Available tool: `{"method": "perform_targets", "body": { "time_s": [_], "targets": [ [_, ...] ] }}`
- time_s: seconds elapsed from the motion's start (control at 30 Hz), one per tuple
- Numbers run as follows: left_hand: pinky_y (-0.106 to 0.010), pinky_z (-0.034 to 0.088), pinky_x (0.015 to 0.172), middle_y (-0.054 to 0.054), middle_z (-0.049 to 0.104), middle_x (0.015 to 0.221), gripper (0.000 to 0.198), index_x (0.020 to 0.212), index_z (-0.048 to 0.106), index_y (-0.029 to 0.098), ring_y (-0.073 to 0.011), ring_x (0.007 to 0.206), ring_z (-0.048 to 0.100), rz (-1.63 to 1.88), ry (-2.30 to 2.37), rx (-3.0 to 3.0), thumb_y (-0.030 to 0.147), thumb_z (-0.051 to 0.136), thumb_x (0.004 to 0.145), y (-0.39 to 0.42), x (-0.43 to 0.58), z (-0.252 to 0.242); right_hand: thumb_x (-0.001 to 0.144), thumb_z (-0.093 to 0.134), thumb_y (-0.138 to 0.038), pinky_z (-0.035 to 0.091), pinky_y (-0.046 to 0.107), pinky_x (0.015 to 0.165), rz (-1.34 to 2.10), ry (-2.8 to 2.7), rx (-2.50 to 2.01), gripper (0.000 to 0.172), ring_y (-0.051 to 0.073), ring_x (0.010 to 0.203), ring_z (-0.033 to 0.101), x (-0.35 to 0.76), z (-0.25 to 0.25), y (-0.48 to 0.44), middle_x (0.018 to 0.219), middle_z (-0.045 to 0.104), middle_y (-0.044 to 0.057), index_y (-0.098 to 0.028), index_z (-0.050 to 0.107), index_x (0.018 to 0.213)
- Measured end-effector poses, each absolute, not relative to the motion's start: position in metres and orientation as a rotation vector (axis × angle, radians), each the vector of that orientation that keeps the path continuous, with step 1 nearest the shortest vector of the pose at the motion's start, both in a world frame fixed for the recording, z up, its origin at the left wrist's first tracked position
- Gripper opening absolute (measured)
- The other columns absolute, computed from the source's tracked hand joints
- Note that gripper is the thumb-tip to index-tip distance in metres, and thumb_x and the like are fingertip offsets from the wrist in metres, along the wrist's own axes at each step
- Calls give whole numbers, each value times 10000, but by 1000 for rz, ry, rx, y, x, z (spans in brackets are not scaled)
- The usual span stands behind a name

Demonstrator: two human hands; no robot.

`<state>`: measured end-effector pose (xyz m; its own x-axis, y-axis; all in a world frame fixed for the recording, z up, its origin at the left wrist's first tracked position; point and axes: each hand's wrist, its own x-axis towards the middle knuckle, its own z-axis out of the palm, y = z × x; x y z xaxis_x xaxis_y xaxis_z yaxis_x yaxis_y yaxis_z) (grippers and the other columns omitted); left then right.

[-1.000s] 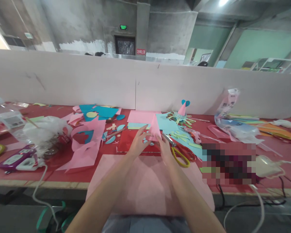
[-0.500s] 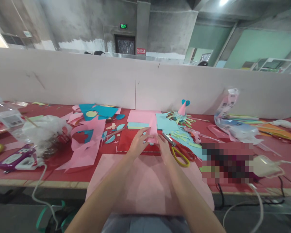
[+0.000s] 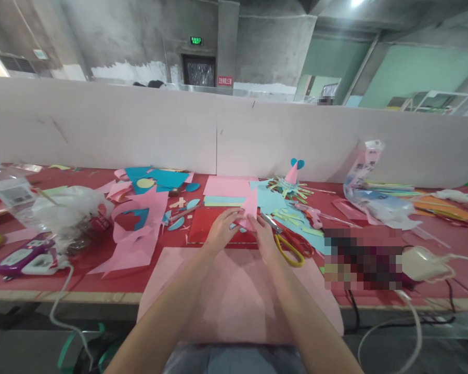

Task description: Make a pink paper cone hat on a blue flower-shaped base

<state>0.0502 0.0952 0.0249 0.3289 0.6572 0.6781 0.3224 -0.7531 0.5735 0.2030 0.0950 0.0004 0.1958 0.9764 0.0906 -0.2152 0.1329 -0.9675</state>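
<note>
Between my two hands stands a pink paper cone (image 3: 250, 206), its tip pointing up and leaning slightly right. My left hand (image 3: 222, 229) grips its lower left side, and my right hand (image 3: 262, 232) its lower right; fingertips hide part of the base. Under them lies a red glossy flat pad or packet (image 3: 203, 228). Just right of my right hand are scissors with a yellow handle (image 3: 290, 252) and a red-handled tool (image 3: 302, 243). Farther back stands another pink cone (image 3: 292, 175) with teal round pieces on top and a fringe of pale strips around its base.
Pink cut-out paper (image 3: 138, 239) and teal sheets (image 3: 167, 179) lie to the left, near a plastic bag (image 3: 72, 210) and a purple device (image 3: 25, 257). Light blue paper (image 3: 271, 198) and a pink glue gun (image 3: 314, 215) are at right. A white partition (image 3: 148, 130) borders the table's back.
The pink cone has turned and tilted to the right between my hands, so its pointed shape shows more plainly. Both hands have shifted only slightly.
</note>
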Motion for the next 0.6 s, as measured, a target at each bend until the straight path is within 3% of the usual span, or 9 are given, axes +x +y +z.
{"method": "perform_targets", "body": {
  "time_s": [0.43, 0.6],
  "targets": [
    [-395, 437, 957, -72, 608, 1158, 165, 895, 677, 233, -208, 1052, 569, 1341, 890, 2237, 182, 569, 782, 95, 49, 26, 629, 678, -508, 530, 332, 657, 1152, -877, -1020, 413, 236, 827, 643, 200, 7, 89, 923, 700, 56, -193, 678, 896],
    [-390, 433, 946, -75, 611, 1155, 106, 821, 685, 227, -216, 1039, 569, 1319, 909, 2257, 248, 586, 791, 96, 48, 28, 620, 689, -484, 511, 347, 743, 1122, -958, -1022, 425, 224, 837, 641, 201, 5, 91, 915, 700, 40, -192, 668, 928]
  ]
}}
